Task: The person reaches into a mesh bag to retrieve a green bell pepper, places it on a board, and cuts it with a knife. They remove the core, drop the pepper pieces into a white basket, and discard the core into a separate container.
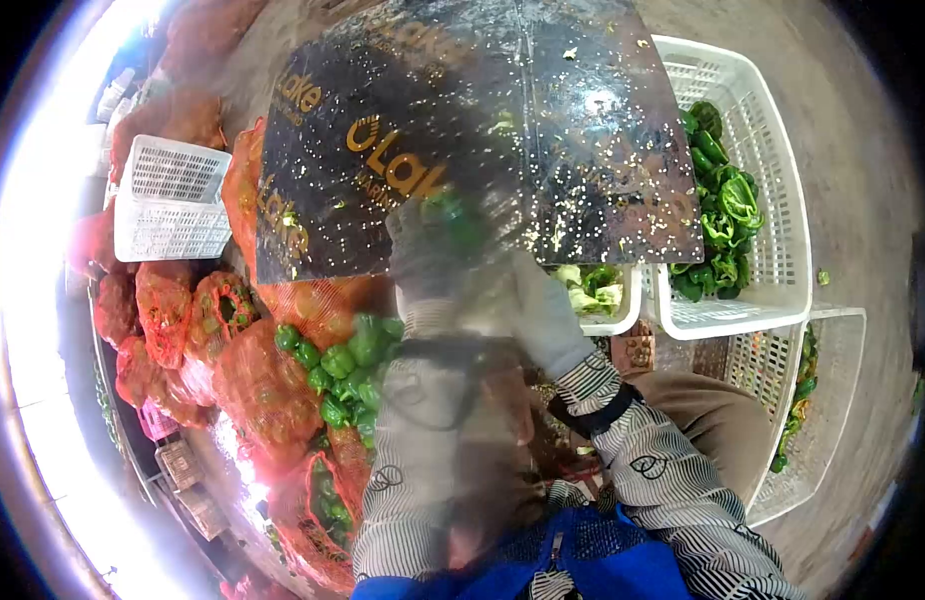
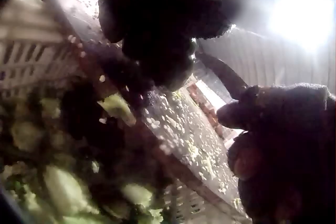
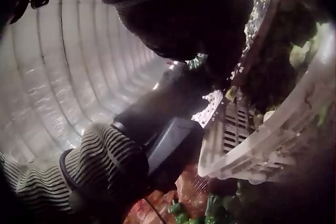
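Observation:
In the head view, both gloved hands are blurred over the near edge of a dark board (image 1: 393, 130) strewn with pale seeds. My left hand (image 1: 421, 250) grips a green pepper (image 1: 455, 222), its fingers curled along the pepper's left side. Close on the right is my right hand (image 1: 543, 305), its fingers smeared by motion. The left wrist view shows the right hand (image 2: 286, 140) curled round a small knife, whose curved blade (image 2: 226, 74) points toward the dark left hand (image 2: 152, 24). Shadow hides most of the pepper in both wrist views.
A white crate (image 1: 783, 170) of cut green peppers stands right of the board. Below the board's edge, a white container (image 1: 628, 318) holds pale green scraps. Red mesh sacks (image 1: 268, 385) and loose whole peppers (image 1: 340, 362) lie at left, near empty white baskets (image 1: 173, 228).

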### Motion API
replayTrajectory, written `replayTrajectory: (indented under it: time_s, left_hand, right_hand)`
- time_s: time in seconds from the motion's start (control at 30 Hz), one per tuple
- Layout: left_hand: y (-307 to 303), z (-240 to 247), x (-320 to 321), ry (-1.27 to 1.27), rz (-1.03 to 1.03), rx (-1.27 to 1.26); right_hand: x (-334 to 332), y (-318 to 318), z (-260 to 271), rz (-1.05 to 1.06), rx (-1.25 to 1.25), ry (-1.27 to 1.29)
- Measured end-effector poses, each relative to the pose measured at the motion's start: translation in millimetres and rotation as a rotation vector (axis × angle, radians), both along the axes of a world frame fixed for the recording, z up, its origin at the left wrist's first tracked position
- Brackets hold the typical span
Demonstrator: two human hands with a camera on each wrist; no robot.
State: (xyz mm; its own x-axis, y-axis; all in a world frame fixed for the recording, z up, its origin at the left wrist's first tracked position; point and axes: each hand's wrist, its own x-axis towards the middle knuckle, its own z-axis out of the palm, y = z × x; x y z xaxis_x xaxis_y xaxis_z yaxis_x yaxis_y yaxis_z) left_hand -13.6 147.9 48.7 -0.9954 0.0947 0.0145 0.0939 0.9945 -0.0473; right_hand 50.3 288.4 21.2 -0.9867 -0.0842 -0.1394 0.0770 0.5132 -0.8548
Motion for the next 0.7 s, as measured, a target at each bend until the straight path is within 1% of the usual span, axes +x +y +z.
replayTrajectory:
  time_s: [0.03,0.07,0.1,0.13,0.17,0.2,0.23,0.27,0.3,0.33,0.37,0.4,0.43,0.5,0.53,0.57,0.63,0.67,0.7]
  left_hand:
    - [2.8,-0.4,1.2,0.036,-0.009,-0.014]
    - [5.9,0.1,2.2,0.073,-0.018,-0.028]
    - [6.7,0.0,3.5,0.109,-0.028,-0.040]
    - [3.8,-5.8,4.8,0.104,-0.026,-0.041]
    - [-0.2,-15.5,6.0,0.169,-0.021,-0.073]
    - [-2.7,-20.7,7.3,0.233,-0.018,-0.104]
    - [0.2,-14.1,8.2,0.230,-0.015,-0.105]
    - [4.3,-6.2,9.1,0.147,0.039,-0.043]
    - [5.2,-0.4,9.2,0.066,0.092,0.018]
    - [0.2,-4.0,8.6,0.065,0.097,0.015]
    - [-6.0,-12.8,7.4,0.075,0.143,0.062]
    - [-9.6,-18.1,5.7,0.085,0.188,0.110]
    - [-12.0,-20.7,3.8,0.082,0.193,0.109]
    - [-18.1,-23.6,-2.4,0.007,0.266,0.167]
    - [-22.4,-30.6,-8.6,0.091,0.241,0.151]
    - [-25.4,-37.6,-17.2,0.093,0.244,0.151]
    - [-24.6,-27.6,-24.6,-0.098,0.385,0.207]
    - [-11.1,7.3,-34.1,-0.339,0.569,0.260]
    - [-17.6,-1.6,-33.7,-0.293,0.532,0.315]
  right_hand:
    - [1.0,-5.5,-7.1,-0.018,0.085,0.087]
    - [-1.9,-5.2,-3.4,0.067,0.083,-0.039]
    - [-6.1,-7.7,8.7,0.068,0.081,-0.043]
    - [-11.7,-13.5,25.3,0.082,0.078,-0.198]
    - [-16.4,-17.7,33.5,0.095,0.075,-0.352]
    - [-19.0,-21.5,24.9,0.095,0.075,-0.356]
    - [-21.9,-27.4,11.5,0.143,0.087,-0.295]
    - [-24.5,-32.8,1.8,0.192,0.096,-0.232]
    - [-29.4,-36.5,10.7,0.194,0.092,-0.231]
    - [-34.3,-39.7,26.4,0.213,0.213,-0.262]
    - [-37.0,-41.7,34.3,0.237,0.337,-0.294]
    - [-34.3,-49.6,0.3,0.314,0.380,-0.184]
    - [-26.1,-49.0,-7.7,0.318,0.380,-0.186]
    - [1.1,-45.1,-19.3,0.307,0.293,-0.167]
    - [16.8,-45.0,-31.5,0.247,0.282,-0.036]
    - [26.3,-41.3,-44.0,0.249,0.281,-0.034]
    - [45.7,-36.3,-48.1,0.198,0.413,-0.016]
    - [39.0,-25.6,21.8,0.114,0.130,-0.282]
    - [52.1,-15.9,-25.7,0.182,0.203,-0.084]
